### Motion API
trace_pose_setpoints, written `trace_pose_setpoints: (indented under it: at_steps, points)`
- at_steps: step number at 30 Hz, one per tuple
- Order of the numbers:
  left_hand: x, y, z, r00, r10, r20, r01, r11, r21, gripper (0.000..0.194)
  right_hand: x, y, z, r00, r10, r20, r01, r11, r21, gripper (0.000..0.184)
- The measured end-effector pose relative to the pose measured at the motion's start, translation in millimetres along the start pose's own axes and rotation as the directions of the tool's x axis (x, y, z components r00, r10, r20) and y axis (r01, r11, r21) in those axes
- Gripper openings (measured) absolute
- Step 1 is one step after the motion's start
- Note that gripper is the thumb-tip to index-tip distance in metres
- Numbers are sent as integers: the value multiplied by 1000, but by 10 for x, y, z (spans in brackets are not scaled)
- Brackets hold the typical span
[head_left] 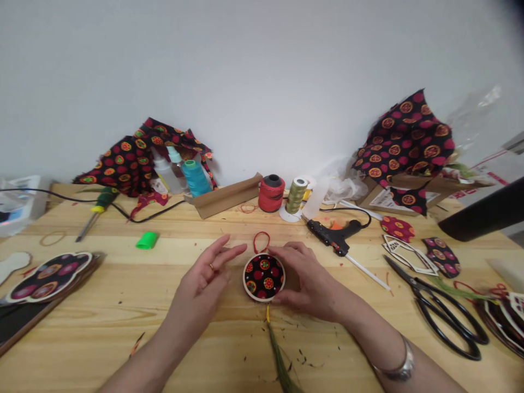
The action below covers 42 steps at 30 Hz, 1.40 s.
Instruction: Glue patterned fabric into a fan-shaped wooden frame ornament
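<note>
A round pendant (264,277) with a pale wooden rim and black patterned fabric lies on the table in front of me. From its top rises a red cord loop (261,242); an olive-green tassel (279,355) trails from its bottom toward me. My right hand (305,281) grips the pendant's right edge between thumb and fingers. On the other side, my left hand (208,273) is raised with its fingers apart, holding nothing, a short gap from the pendant's left edge.
Right of the pendant lie a black glue gun (338,234) with a white glue stick and black scissors (440,308). Behind stand red thread (271,194) and olive thread (297,195). A screwdriver (96,213), green cap (147,240) and fabric-covered wooden shape (51,277) are at left.
</note>
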<state>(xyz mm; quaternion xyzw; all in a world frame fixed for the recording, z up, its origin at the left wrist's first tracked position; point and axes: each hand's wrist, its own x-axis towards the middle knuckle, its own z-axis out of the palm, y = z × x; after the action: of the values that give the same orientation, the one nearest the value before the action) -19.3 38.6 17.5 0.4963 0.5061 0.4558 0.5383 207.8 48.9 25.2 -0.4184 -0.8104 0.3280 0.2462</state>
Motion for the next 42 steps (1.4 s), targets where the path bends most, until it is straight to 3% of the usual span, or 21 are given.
trace_pose_setpoints:
  at_steps: [13, 17, 20, 22, 25, 28, 36, 42]
  points:
    - [19, 62, -19, 999, -14, -32, 12, 998, -69, 56, -22, 7, -13, 1000, -7, 5, 7, 1000, -13, 68]
    - [20, 35, -1, 999, -14, -37, 15, 1000, 1, 53, -18, 5, -14, 1000, -25, -3, 25, 999, -22, 67]
    - [15, -27, 13, 998, 70, 2, -69, 989, 131, 55, -11, 2, -12, 999, -33, -5, 33, 999, -20, 67]
    - [8, -73, 22, 985, 169, 45, -175, 943, 285, 59, -9, 1, -12, 999, -34, -5, 34, 999, -17, 66]
    - [-3, -121, 31, 941, 302, 150, -335, 784, 522, 67, -10, -6, -20, 999, -32, -3, 32, 999, -10, 69]
    - [-6, -133, 35, 913, 340, 225, -403, 671, 622, 70, -11, -10, -29, 1000, -29, -2, 29, 1000, -1, 73]
    - [1, -93, 80, 905, 340, 256, -422, 635, 648, 70, -16, 138, 22, 984, -79, -159, 92, 993, 76, 66]
    - [-12, -93, 126, 896, 328, 300, -442, 594, 672, 71, 1, 166, 53, 987, -59, -148, 76, 991, 113, 69]
